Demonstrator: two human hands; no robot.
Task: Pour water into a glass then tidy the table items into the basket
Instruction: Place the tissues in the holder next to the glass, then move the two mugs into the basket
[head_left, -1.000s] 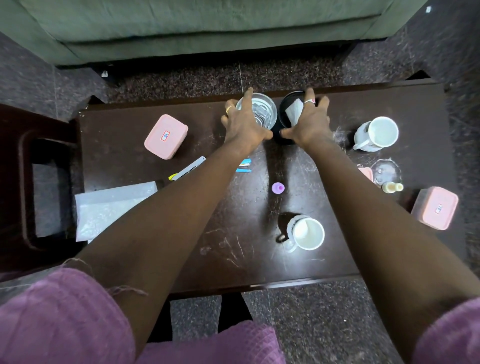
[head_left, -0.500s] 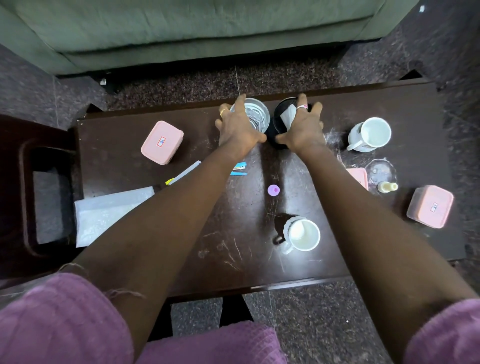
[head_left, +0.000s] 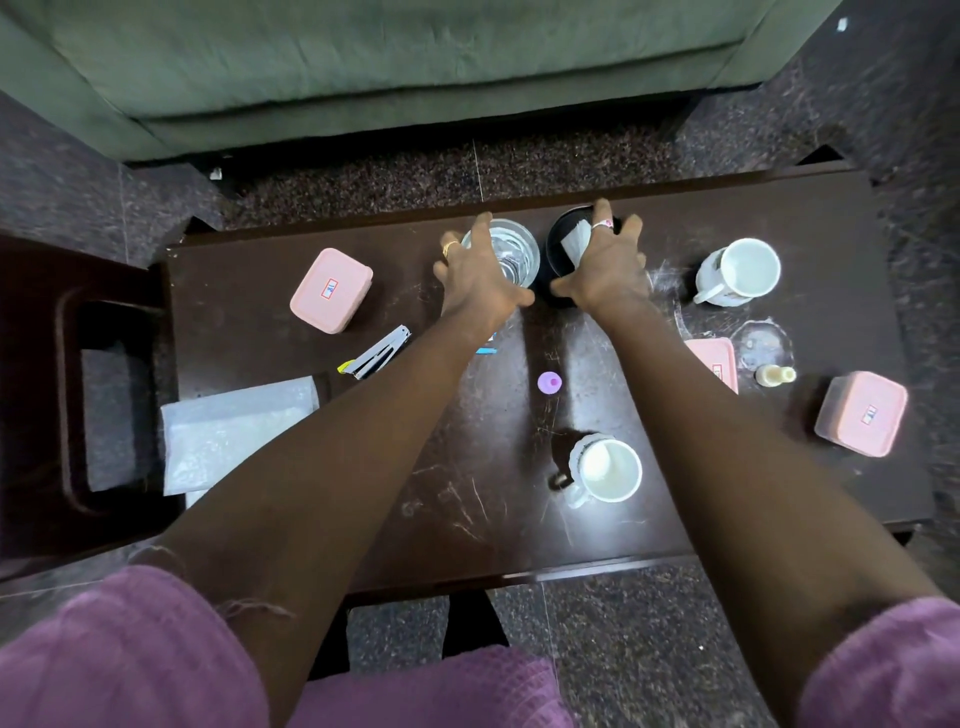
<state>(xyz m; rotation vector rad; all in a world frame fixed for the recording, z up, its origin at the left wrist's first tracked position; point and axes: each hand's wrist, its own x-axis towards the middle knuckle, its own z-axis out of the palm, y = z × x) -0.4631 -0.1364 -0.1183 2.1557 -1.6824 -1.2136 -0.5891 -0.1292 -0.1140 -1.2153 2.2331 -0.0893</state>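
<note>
far edge of table (head_left: 249, 332), middle. left hand (head_left: 480, 283) wrapped round glass (head_left: 511, 249), thumb on near side, fingers along far-left wall; water inside by the look. right hand (head_left: 605, 267) spread over and clasping black cup (head_left: 563, 244) (white paper tucked inside), just beside glass. basket not made out for certain. for a clean lift: keep glass upright, raise straight before drawing back, go slow over purple cap (head_left: 549, 382) and white mug (head_left: 605, 470); grip on wall, not rim; hold glass and cup apart to avoid a knock.
</note>
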